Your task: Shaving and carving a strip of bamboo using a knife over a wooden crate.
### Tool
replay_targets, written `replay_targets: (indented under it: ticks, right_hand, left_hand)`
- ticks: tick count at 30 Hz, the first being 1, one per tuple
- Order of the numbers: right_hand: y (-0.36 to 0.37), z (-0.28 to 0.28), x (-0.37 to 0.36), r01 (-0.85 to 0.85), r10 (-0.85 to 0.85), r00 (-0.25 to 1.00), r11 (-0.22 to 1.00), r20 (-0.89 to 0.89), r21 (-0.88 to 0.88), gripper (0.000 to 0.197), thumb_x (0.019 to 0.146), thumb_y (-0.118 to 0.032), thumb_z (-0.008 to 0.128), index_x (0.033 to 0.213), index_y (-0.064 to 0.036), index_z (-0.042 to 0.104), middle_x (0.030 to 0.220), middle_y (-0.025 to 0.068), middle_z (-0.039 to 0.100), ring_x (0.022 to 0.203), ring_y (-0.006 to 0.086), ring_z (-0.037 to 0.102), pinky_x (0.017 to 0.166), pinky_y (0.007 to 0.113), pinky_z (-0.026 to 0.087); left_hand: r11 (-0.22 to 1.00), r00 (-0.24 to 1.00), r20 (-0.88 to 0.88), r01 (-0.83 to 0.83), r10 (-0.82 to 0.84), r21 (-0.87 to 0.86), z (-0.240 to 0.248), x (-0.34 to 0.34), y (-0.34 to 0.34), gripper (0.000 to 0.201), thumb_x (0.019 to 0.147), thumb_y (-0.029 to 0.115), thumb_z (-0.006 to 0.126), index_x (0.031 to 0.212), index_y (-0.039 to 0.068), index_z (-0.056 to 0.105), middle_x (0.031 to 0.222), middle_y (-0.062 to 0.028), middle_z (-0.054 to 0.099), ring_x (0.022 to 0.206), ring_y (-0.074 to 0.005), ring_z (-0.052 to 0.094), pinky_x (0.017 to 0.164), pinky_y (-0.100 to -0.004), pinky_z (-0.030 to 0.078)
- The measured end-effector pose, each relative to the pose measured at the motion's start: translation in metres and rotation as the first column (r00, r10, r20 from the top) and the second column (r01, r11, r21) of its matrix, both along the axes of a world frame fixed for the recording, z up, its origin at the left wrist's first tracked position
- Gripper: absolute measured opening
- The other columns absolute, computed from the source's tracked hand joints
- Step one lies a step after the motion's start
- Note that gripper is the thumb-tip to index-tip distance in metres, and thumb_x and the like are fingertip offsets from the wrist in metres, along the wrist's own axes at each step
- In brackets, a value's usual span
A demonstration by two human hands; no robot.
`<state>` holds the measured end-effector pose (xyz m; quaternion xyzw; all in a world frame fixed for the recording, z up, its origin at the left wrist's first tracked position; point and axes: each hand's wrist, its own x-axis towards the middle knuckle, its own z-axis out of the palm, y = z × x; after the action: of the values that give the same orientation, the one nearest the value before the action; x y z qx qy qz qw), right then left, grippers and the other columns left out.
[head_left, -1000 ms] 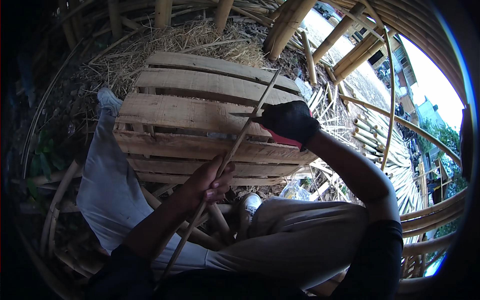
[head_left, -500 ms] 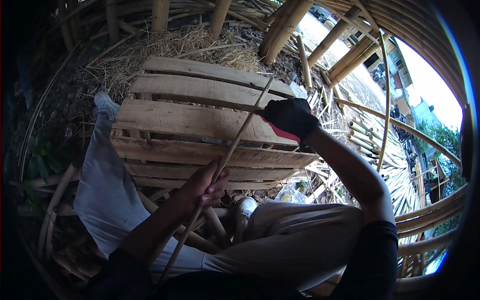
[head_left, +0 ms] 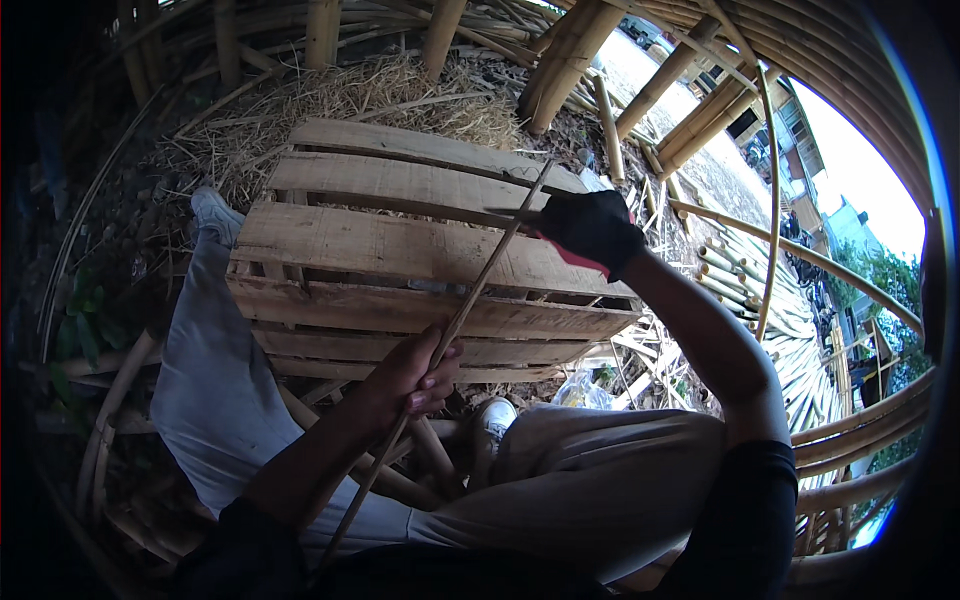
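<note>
A long thin bamboo strip (head_left: 487,270) runs slantwise from my lap up over the wooden pallet-like table (head_left: 370,240). My bare left hand (head_left: 415,378) is wrapped round its middle, fingers closed. Near the strip's upper end is my right hand (head_left: 590,232), in a black glove with a red palm. It is closed on a knife, whose narrow blade (head_left: 512,214) points left and crosses the strip. The knife's handle is hidden inside the glove.
Dry straw and shavings (head_left: 400,95) lie beyond the table. Thick bamboo posts (head_left: 566,65) stand at the back. Cut bamboo poles (head_left: 735,275) are piled at the right, near a clear plastic bag (head_left: 583,390). My legs (head_left: 600,450) flank the table's near edge.
My right hand has shifted slightly right and turned, so the knife blade now shows across the strip. My left hand keeps its hold in nearly the same place.
</note>
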<state>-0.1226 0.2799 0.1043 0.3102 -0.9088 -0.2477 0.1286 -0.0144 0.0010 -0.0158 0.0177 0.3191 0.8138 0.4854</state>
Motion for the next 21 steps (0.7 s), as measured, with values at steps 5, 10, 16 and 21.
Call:
replay_targets:
  ticks: [5, 10, 16, 21]
  right_hand:
    - [0.099, 0.045, -0.053, 0.683, -0.683, 0.731, 0.730, 0.005, -0.021, 0.059, 0.093, -0.060, 0.043, 0.088, -0.0100, 0.073, 0.085, 0.0118, 0.071, 0.080, 0.0305, 0.069, 0.071, 0.043, 0.053]
    - [0.093, 0.015, -0.028, 0.730, -0.714, 0.683, 0.665, 0.151, -0.159, 0.056, 0.093, -0.058, 0.043, 0.092, -0.0099, 0.071, 0.090, 0.0147, 0.070, 0.085, 0.0348, 0.068, 0.080, 0.046, 0.053]
    - [0.057, 0.002, -0.010, 0.519, -0.559, 0.826, 0.710, 0.066, -0.476, 0.045, 0.095, -0.050, 0.048, 0.089, -0.0111, 0.070, 0.087, 0.0137, 0.070, 0.080, 0.0341, 0.068, 0.072, 0.046, 0.053]
    - [0.005, -0.010, 0.024, 0.233, -0.197, 0.972, 0.869, 0.126, -0.436, 0.035, 0.091, -0.048, 0.058, 0.085, -0.0153, 0.070, 0.079, 0.0068, 0.069, 0.066, 0.0292, 0.067, 0.058, 0.039, 0.052]
  left_hand:
    - [0.999, 1.000, 0.000, -0.016, 0.016, -0.050, 0.004, 0.001, 0.008, 0.047, 0.100, 0.058, 0.034, 0.084, 0.014, 0.040, 0.045, 0.0059, 0.031, 0.028, -0.0048, 0.030, 0.027, -0.0185, 0.025]
    - [0.996, 1.000, -0.011, 0.000, -0.001, -0.084, 0.008, 0.000, 0.004, 0.047, 0.100, 0.058, 0.032, 0.083, 0.015, 0.041, 0.046, 0.0068, 0.031, 0.028, -0.0043, 0.030, 0.027, -0.0185, 0.025]
    - [0.999, 0.999, 0.016, 0.036, -0.036, 0.012, 0.001, -0.002, 0.002, 0.046, 0.100, 0.058, 0.033, 0.084, 0.015, 0.041, 0.049, 0.0073, 0.032, 0.031, -0.0031, 0.030, 0.029, -0.0184, 0.024]
    - [0.988, 0.989, 0.115, 0.081, -0.097, 0.134, -0.013, -0.007, -0.001, 0.046, 0.100, 0.058, 0.031, 0.083, 0.016, 0.041, 0.046, 0.0072, 0.030, 0.028, -0.0037, 0.029, 0.027, -0.0186, 0.024]
